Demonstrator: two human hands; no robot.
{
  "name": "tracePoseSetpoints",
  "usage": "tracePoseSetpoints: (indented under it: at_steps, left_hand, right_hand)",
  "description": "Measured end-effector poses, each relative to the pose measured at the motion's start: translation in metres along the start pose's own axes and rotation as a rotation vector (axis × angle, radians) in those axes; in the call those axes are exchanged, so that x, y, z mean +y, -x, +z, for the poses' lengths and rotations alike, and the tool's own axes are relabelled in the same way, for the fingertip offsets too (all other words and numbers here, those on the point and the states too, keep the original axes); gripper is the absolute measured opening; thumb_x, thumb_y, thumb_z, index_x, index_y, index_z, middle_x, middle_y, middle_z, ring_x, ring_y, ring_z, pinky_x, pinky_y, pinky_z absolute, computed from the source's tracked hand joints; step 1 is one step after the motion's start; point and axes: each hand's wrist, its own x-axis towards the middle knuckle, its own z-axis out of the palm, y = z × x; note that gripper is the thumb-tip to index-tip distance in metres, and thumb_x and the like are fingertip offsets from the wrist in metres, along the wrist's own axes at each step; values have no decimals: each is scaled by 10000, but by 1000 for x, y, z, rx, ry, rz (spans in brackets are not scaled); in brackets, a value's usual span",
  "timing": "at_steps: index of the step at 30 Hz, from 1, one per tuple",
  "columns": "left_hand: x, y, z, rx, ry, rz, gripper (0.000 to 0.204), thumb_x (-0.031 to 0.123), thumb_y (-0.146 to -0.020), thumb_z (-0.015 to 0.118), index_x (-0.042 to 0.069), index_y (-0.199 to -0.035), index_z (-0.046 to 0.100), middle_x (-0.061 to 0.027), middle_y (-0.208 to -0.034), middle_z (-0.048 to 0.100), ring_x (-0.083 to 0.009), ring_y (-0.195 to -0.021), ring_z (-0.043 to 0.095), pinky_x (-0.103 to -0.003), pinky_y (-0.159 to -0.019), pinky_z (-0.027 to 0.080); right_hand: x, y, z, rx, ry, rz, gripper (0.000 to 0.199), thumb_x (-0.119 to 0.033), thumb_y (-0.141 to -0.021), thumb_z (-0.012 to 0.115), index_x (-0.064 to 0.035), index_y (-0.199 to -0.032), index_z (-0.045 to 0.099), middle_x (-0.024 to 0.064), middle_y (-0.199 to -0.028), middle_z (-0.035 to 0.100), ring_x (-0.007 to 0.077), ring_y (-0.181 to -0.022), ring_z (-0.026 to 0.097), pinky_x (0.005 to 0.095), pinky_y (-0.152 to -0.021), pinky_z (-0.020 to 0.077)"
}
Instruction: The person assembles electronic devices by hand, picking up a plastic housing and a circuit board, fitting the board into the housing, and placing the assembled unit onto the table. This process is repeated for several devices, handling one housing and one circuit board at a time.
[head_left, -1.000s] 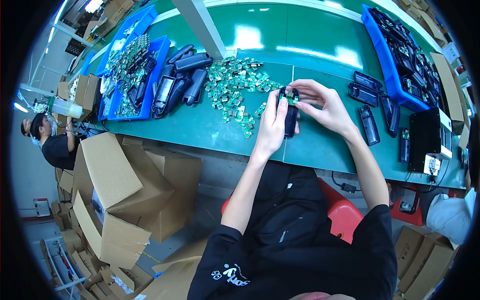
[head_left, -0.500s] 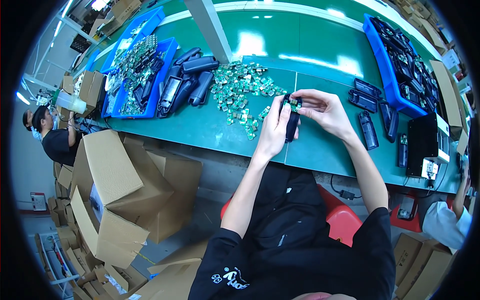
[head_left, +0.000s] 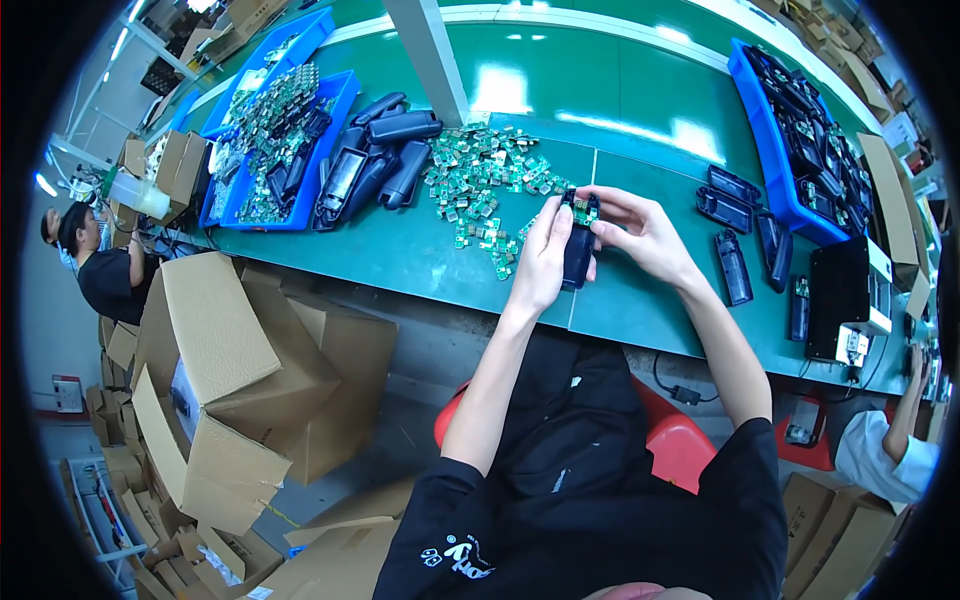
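My left hand (head_left: 541, 262) is closed round a black plastic housing (head_left: 576, 265), its thumb along the housing's side. At the far end of the housing sits a small green circuit board (head_left: 582, 214). My right hand (head_left: 645, 238) pinches the board from the right, thumb and fingers at its edge. Whether the board is fully seated cannot be made out. Just left of my hands, a loose pile of green circuit boards (head_left: 484, 178) lies on the green table (head_left: 390, 255). Several black housings (head_left: 402, 172) are heaped beyond that pile.
At the left stands a blue bin (head_left: 300, 218) of boards; another blue bin (head_left: 790, 205) of black housings is at the right. Open housings (head_left: 735, 268) lie between my right arm and a black-and-white device (head_left: 838, 295). A post (head_left: 430, 60) rises behind the boards. Cardboard boxes (head_left: 225, 330) crowd the left.
The housing is tilted slightly so that more of its face and the board show. My right fingers have shifted a little at the board. The view has moved slightly.
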Motion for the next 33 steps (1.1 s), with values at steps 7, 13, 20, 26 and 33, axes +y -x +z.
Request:
tracePoseSetpoints:
  at_steps: [7, 13, 20, 26, 33]
  left_hand:
    - [-8, 5, 7, 103, -204, 65, 358, 340, -1093, 320, 48, -1232, 475, -89, -814, 616, -137, -564, 621, -256, -500, 482]
    - [-15, 3, 5, 117, -177, 59, 399, 343, -1092, 322, 17, -1283, 452, -122, -869, 619, -162, -613, 652, -273, -501, 489]
    - [-14, 1, 14, 346, -542, 342, 424, 241, -1057, 456, -35, -1372, 394, -149, -1085, 569, -167, -758, 592, -329, -662, 500]
    - [-17, 2, 11, 285, -564, 293, 357, 193, -1043, 469, 5, -1345, 439, -87, -1110, 590, -110, -718, 562, -253, -540, 491]
    - [-19, 8, 4, 244, -569, 276, 245, 171, -1029, 489, 19, -1209, 558, -58, -943, 627, -90, -677, 556, -263, -550, 461]
  right_hand:
    - [-11, -1, 9, 150, 519, -311, 434, -51, -871, 698, -41, -1295, 612, 87, -1235, 662, 167, -1032, 652, 301, -843, 543]
    - [-12, -16, 3, 96, 679, -488, 409, -38, -823, 730, -62, -1227, 669, 103, -1187, 687, 197, -1007, 677, 313, -815, 556]
    - [-4, -81, -60, 372, 705, -240, 345, -169, -862, 732, -54, -1184, 690, 124, -1107, 717, 217, -997, 691, 345, -853, 551]
    - [10, -89, -63, 296, 820, -335, 369, -164, -875, 714, -61, -1225, 661, 149, -1183, 693, 283, -1047, 678, 378, -911, 527]
    - [-39, -20, -134, 326, 1254, -216, 397, -41, -838, 665, -60, -1233, 644, 174, -1154, 692, 304, -1084, 662, 381, -948, 516]
